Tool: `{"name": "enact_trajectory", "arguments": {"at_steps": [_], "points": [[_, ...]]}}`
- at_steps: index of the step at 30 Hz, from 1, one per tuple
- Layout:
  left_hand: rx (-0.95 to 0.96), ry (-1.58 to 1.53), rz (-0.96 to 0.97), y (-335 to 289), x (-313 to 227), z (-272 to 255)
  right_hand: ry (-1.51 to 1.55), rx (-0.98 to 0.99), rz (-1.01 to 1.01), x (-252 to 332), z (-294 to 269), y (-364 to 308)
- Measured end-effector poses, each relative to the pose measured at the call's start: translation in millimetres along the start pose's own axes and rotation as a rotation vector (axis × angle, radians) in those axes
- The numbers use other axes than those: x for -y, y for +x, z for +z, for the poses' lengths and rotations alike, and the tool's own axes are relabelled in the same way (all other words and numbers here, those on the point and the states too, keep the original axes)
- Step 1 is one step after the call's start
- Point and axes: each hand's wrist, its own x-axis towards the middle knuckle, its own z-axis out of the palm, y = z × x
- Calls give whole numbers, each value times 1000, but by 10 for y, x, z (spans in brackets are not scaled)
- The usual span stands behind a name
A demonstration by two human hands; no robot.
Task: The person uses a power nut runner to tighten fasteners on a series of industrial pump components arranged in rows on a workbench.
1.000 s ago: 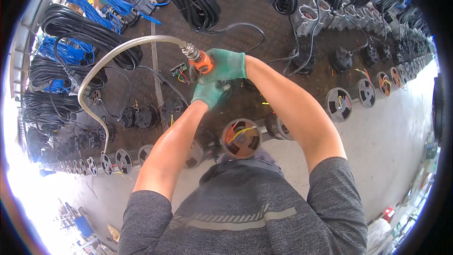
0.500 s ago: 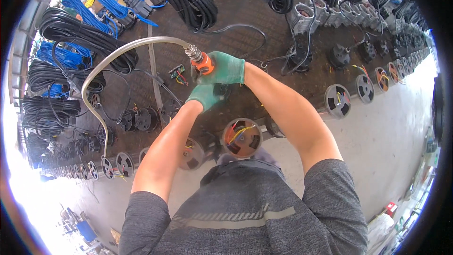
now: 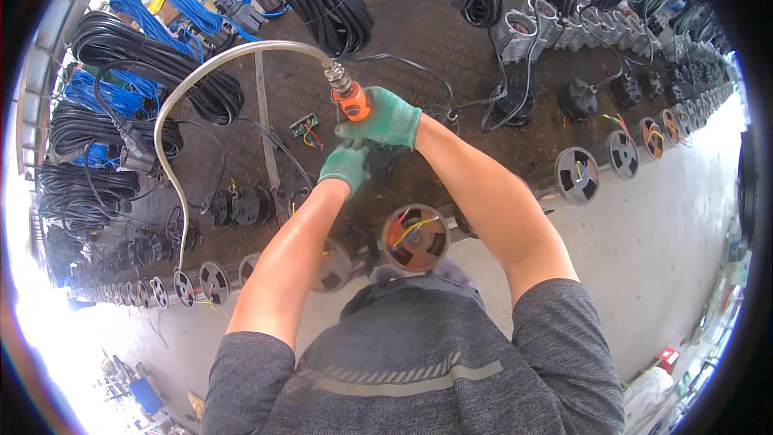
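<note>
Wrapped around an orange air tool [image 3: 352, 105] is my right hand [image 3: 388, 119], in a green glove. A metal coupling on the tool joins a beige hose [image 3: 211, 66] that arches over to the left. Just below and nearer to me, my left hand [image 3: 346, 166], also gloved, has its fingers curled in near the tool's lower end. What those fingers grip is hidden. Dark parts beneath the hands are blurred. To the left of the hands lies a small green circuit board [image 3: 306, 129] with coloured wires.
Coiled black cables [image 3: 153, 64] and blue cables [image 3: 173, 0] crowd the left and far side. Metal housings [image 3: 519, 31] stand at far right. Round motor parts with coloured wires [image 3: 415, 235] line the bench's near edge. Black round parts [image 3: 250, 205] sit left of my arms.
My left hand has drawn slightly back from the tool's lower end, and its fingers show more. The right hand still holds the tool, almost in the same place.
</note>
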Motion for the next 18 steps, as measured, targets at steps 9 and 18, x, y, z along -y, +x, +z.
{"name": "enact_trajectory", "arguments": {"at_steps": [9,18], "points": [[129,-37,-88,7,-120,-229,197,-27,28,-41,62,-91],[173,-24,-115,134,1,-34,152,-93,63,-3,120,-134]]}}
